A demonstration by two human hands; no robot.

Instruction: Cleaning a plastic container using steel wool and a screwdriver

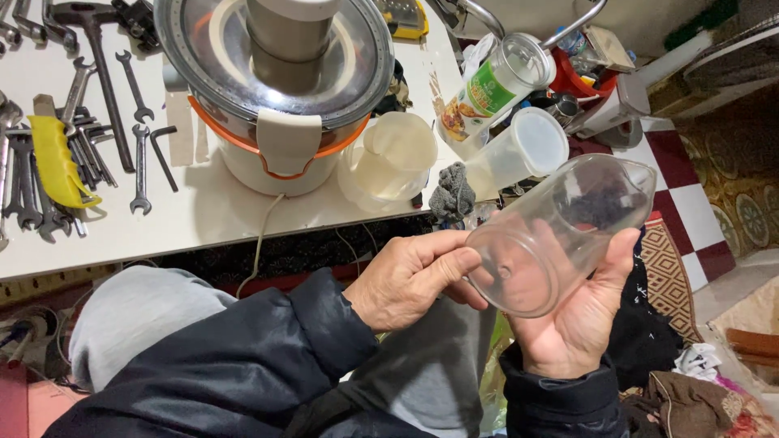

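Seen from the head camera, looking down over a dark jacket sleeve (pixel 243 365) and grey trousers (pixel 138 312). At right of centre, a clear plastic jug (pixel 560 231) held tilted on its side, base toward the viewer, spout toward the upper right of the frame. Right hand (pixel 580 312) cupped beneath, palm up, fingers (pixel 618 258) wrapped up along the far wall and clamped on the jug. Left hand (pixel 410 276) at centre, fingers (pixel 454 264) drawn together, thumb pressed against the rim of the jug's base.

Across the upper half, a white table (pixel 203 215). On it, top centre, a juicer (pixel 276 89) with white body, orange band and clear lid, its cord (pixel 258 243) trailing over the table's near edge. Just right of the juicer, a milky plastic container (pixel 389 162). Spread over the upper left, open-ended spanners (pixel 139 166) and a yellow-handled tool (pixel 55 158). Near the table's right end, a grey rag (pixel 452 195), a frosted cup (pixel 523 150) lying tilted, and a clear jar with a green label (pixel 495 85) above it. At far right, red and white floor tiles (pixel 690 186); at lower right, a heap of cloth (pixel 690 397).
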